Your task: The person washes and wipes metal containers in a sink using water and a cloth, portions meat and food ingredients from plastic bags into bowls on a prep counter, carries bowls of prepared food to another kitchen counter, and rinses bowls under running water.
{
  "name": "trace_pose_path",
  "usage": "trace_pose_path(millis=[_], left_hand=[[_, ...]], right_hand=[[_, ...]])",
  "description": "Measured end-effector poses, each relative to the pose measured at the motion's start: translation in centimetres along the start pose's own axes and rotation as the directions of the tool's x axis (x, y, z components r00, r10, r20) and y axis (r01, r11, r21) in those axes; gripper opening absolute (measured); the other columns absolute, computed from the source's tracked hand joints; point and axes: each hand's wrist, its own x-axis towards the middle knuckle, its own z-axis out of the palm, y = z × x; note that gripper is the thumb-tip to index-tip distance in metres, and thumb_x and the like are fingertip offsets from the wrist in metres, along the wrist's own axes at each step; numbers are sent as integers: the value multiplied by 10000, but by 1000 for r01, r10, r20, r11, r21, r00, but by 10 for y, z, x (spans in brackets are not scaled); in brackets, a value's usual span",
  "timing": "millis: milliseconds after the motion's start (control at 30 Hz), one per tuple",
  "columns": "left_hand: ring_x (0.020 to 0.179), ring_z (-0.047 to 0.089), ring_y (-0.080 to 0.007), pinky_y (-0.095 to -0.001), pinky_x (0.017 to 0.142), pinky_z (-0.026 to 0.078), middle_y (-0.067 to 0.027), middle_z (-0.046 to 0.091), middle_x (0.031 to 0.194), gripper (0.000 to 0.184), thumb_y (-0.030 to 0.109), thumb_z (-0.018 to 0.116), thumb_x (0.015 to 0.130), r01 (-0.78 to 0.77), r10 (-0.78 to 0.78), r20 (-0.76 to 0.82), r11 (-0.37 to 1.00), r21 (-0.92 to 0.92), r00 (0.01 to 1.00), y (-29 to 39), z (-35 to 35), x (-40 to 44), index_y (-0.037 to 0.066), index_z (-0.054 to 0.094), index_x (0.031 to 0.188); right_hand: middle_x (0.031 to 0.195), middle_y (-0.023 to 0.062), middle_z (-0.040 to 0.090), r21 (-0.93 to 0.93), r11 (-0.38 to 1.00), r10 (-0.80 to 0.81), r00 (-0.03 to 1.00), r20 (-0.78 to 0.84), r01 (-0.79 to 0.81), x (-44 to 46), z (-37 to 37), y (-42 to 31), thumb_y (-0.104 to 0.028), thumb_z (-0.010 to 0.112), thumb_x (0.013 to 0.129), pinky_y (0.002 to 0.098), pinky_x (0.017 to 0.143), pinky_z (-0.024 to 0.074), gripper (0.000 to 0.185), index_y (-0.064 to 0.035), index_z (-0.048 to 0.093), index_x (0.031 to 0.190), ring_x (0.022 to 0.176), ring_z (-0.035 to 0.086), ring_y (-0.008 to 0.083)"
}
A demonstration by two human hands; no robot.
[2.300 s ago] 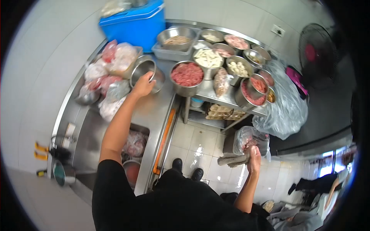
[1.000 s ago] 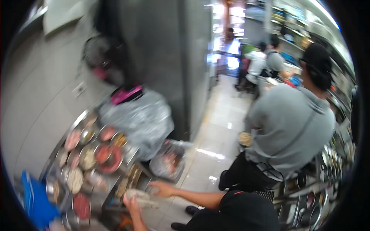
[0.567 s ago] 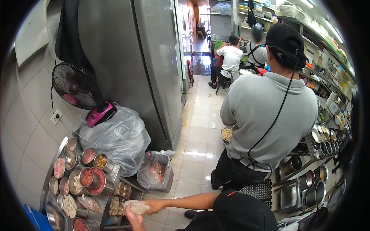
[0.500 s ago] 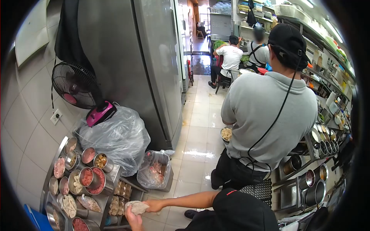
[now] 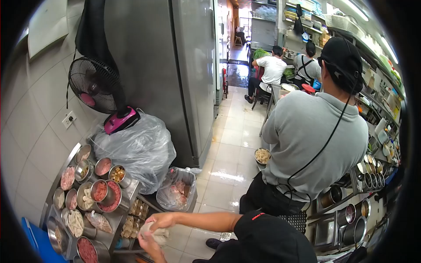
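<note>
A pale, off-white cloth [image 5: 162, 238], crumpled into thick folds; it is held in mid-air between the right hand [image 5: 160, 220] and the left hand [image 5: 150, 246]; a bunched part bulges out beyond them.

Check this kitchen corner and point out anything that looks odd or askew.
The fan at picture left looks odd: its pink base apparently rests on a bulging plastic bag, likely an unsteady seat, though the lens may exaggerate its tilt.
</note>
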Motion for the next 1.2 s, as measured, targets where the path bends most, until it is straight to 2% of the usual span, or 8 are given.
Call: trace_pose_path(millis=[133,233,433,700,933,1000,1100,1200], left_hand=[[886,586,-224,-325,757,489,-146,598,1013,466,390,552,904,165,-212,-378,974,-152,901,19,13,12,-38,539,1089],[838,594,-267,-371,768,485,-162,627,950,379,320,560,887,40,242,-543,889,455,804,-53,-26,17,-39,609,1001],[855,630,-222,-335,758,524,-120,619,942,264,215,490,881,174,-214,-26,850,-497,976,25,-35,-2,-4,554,1015],[782,548,-74,-224,661,447,-33,594,894,146,140,581,833,397,-376,188,914,-85,907,35,-72,-13,7,611,883],[852,545,-170,-288,769,438,-83,573,927,341,290,496,913,297,-232,-339,942,156,912,-17,-70,-22,-10,516,1074],[1006,532,-328,-417,905,403,-201,552,1042,391,364,422,941,31,253,-205,557,830,945,-46,-81,-30,12,491,1098],[1074,504,-360,-450,955,369,-198,530,1124,409,365,367,956,-343,142,317,230,911,938,-31,-105,-40,17,469,1145],[1144,494,-290,-428,961,383,-142,508,1230,525,474,319,958,372,-495,272,839,398,825,-2,-113,-18,46,457,1229]], right_hand=[[1139,28,541,412,865,-127,919,-373,287,39,45,67,-311,580,892,286,930,397,404,-63,501,1201,1090,476,128],[1378,24,343,330,903,-112,892,-439,276,50,60,113,-571,418,889,451,1040,281,640,-153,346,1368,1301,277,194],[1382,93,407,784,612,132,991,24,-100,16,64,86,-799,197,768,575,983,347,874,-200,330,1389,1260,401,297],[1346,97,435,831,490,-53,942,331,-264,53,73,98,-693,353,829,573,959,381,736,-160,360,1337,1204,459,323],[1187,39,537,564,792,261,965,36,-235,54,89,114,-409,636,842,384,807,501,577,-142,391,1291,1041,557,197],[1129,36,549,521,823,238,970,49,-228,52,90,115,-407,650,830,360,758,497,555,-143,419,1260,997,563,186],[988,19,571,433,834,296,940,171,-341,51,74,133,-354,680,815,300,648,472,470,-136,482,1181,884,572,151],[842,-7,567,378,815,377,897,230,-439,42,71,116,-259,694,812,247,554,430,341,-119,536,1080,749,561,115]])
